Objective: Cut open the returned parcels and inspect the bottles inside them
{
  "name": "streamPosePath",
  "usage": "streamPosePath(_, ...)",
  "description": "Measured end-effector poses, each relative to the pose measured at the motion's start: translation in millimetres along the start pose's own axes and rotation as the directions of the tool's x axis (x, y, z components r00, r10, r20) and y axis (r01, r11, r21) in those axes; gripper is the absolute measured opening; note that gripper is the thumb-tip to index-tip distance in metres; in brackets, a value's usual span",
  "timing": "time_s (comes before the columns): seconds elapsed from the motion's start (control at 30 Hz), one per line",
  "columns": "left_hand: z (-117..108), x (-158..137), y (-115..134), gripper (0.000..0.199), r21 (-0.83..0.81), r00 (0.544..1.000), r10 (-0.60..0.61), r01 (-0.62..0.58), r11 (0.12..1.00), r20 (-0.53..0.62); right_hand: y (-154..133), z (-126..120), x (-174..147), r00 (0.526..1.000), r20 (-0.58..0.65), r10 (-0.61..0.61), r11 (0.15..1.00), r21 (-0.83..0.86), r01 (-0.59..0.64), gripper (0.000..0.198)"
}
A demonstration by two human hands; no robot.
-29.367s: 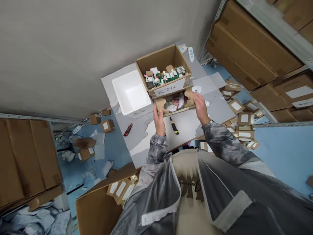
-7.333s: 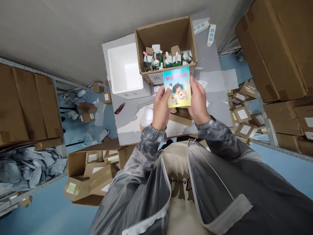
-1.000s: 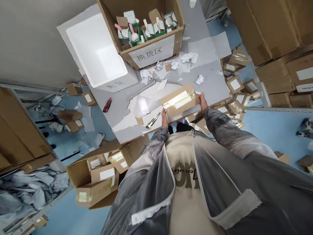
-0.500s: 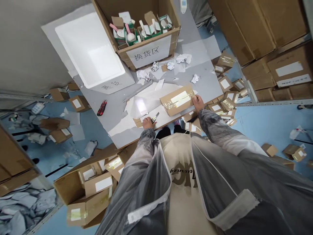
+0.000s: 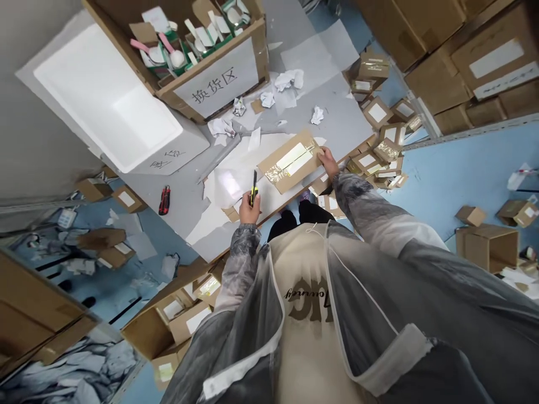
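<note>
My left hand (image 5: 250, 210) is closed around a black and yellow utility knife (image 5: 253, 189), its tip pointing away from me over the table. To its right lies a flat cardboard box (image 5: 291, 161) with a white label and shiny tape across it. My right hand (image 5: 328, 161) grips the right end of this box, fingers on its upper side; the thumb is hard to make out. The knife is apart from the box. White paper sheets (image 5: 223, 182) lie beneath and beside the box on the grey table (image 5: 189, 191).
A red and black cutter (image 5: 164, 200) lies at the table's left. Behind stand a white foam bin (image 5: 168, 132) and a labelled carton (image 5: 223, 73) holding small green-and-white boxes. Crumpled paper (image 5: 288, 80) dots the back. Cartons (image 5: 377, 112) are heaped at right; an open carton (image 5: 147, 331) stands at left.
My left hand has taken up the utility knife from the table edge and turned it upright, tip away from me. The box is slightly more tilted in my right hand. My view has shifted.
</note>
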State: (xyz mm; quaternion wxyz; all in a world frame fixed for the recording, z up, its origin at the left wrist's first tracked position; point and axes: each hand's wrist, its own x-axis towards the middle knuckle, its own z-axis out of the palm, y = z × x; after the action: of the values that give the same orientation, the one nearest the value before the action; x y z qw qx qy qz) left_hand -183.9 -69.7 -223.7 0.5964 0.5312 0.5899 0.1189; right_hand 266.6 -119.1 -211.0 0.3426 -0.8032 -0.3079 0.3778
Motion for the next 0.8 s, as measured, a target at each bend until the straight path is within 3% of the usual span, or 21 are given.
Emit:
streamPosePath(0.07,14,14,46,0.059,-0.020,0.990,0.141,-0.140,0.990,0.025,1,1,0,1.000,0.008,-0.020,1.000,0.020,0.020,0.093)
streamPosePath(0.17,45,45,117,0.052,0.151,0.920,0.376,-0.389,0.909,0.107,4,3,0,1.000,0.016,-0.025,0.999,0.045,0.024,0.101)
streamPosePath(0.23,66,66,156,0.046,0.335,0.896,0.395,-0.443,0.832,0.202,7,5,1,0.998,0.040,-0.038,0.998,0.059,0.035,0.108)
streamPosePath(0.33,90,89,191,0.049,0.556,0.900,0.294,-0.432,0.710,0.323,14,8,3,0.993,0.066,-0.098,0.995,0.035,0.096,0.114)
streamPosePath(0.5,107,99,208,0.068,0.670,0.882,0.198,-0.456,0.586,0.427,25,13,6,0.983,0.073,-0.171,0.982,-0.063,0.176,0.110)
streamPosePath(0.63,114,87,208,0.070,0.703,0.884,0.204,-0.459,0.544,0.420,27,16,5,0.983,0.065,-0.170,0.982,-0.073,0.174,0.103)
streamPosePath(0.8,114,71,209,0.065,0.703,0.934,0.160,-0.346,0.622,0.318,24,18,3,0.984,0.070,-0.165,0.985,-0.043,0.168,0.100)
